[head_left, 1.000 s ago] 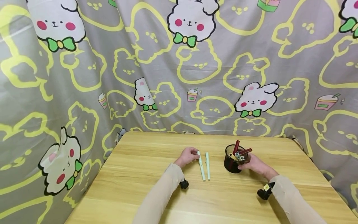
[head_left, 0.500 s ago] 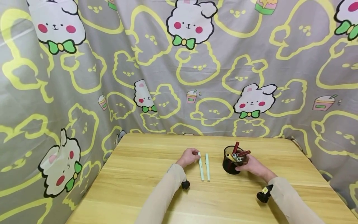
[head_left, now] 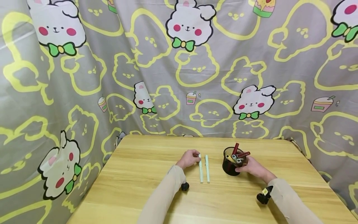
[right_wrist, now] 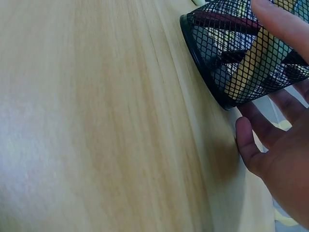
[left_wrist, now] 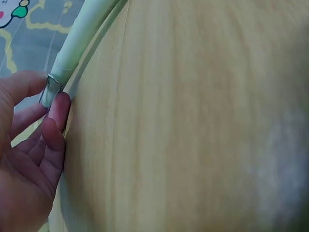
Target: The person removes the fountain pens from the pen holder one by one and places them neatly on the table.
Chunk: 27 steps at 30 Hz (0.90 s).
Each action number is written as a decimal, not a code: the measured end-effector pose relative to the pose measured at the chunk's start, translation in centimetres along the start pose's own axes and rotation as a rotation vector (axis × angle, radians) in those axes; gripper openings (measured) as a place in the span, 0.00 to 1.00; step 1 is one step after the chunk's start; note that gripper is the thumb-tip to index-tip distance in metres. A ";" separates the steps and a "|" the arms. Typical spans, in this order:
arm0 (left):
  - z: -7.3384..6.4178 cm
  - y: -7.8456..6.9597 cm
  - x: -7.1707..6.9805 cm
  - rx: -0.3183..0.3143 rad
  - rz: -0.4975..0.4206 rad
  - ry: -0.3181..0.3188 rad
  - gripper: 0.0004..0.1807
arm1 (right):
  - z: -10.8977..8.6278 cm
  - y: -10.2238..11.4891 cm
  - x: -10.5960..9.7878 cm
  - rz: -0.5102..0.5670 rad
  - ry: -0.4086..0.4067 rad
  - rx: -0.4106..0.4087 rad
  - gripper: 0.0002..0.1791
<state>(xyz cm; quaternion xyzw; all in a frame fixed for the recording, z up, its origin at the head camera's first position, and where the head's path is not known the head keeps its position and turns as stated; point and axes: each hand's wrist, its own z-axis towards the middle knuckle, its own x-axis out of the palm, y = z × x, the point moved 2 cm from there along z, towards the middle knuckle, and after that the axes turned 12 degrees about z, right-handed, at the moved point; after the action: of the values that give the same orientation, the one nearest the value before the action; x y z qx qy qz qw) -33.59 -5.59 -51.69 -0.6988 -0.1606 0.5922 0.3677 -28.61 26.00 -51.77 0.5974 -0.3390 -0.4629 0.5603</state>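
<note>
With thumb and fingertips, my left hand pinches the far end of a pale green pen lying on the table. The left wrist view shows the fingers around the pen's end by its metal clip. Just to the right, a second pale green pen lies roughly parallel. My right hand grips a black mesh pen holder from its right side, thumb in front. Dark red sticks and several other pens stand in the holder; the mesh partly hides them in the right wrist view.
The wooden table reaches back to a grey curtain with bunny and yellow outline prints. A black wrist camera sits by the left cuff and another wrist camera by the right one.
The pen in my left hand has turned slightly, its near end swinging left, so it lies more parallel to the second pen. My right hand stays on the pen holder.
</note>
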 end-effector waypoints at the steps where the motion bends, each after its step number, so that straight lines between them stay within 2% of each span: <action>1: 0.0 0.0 0.1 0.000 -0.007 -0.005 0.15 | 0.0 0.0 0.0 -0.006 -0.006 0.003 0.46; 6: 0.1 -0.1 0.5 -0.001 0.007 -0.025 0.12 | 0.0 0.2 0.2 -0.039 -0.016 0.001 0.47; 11: 0.5 -0.3 0.3 0.018 0.112 -0.063 0.13 | 0.2 0.5 0.4 -0.050 -0.035 -0.009 0.49; 15: 0.6 -0.3 0.2 0.015 0.156 -0.071 0.14 | 0.3 0.6 0.5 -0.081 -0.049 -0.026 0.49; 21: 0.3 -0.2 0.1 0.004 0.102 -0.055 0.15 | 0.1 0.8 0.8 -0.137 -0.091 -0.057 0.45; 27: -0.3 -0.1 0.2 0.015 0.064 -0.039 0.14 | 0.0 0.4 1.1 -0.150 -0.082 -0.083 0.46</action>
<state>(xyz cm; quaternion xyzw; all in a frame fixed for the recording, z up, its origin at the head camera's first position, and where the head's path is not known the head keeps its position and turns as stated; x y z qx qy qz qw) -33.28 -5.49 -51.71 -0.6890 -0.1407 0.6185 0.3507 -28.22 24.94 -51.53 0.5781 -0.2965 -0.5410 0.5341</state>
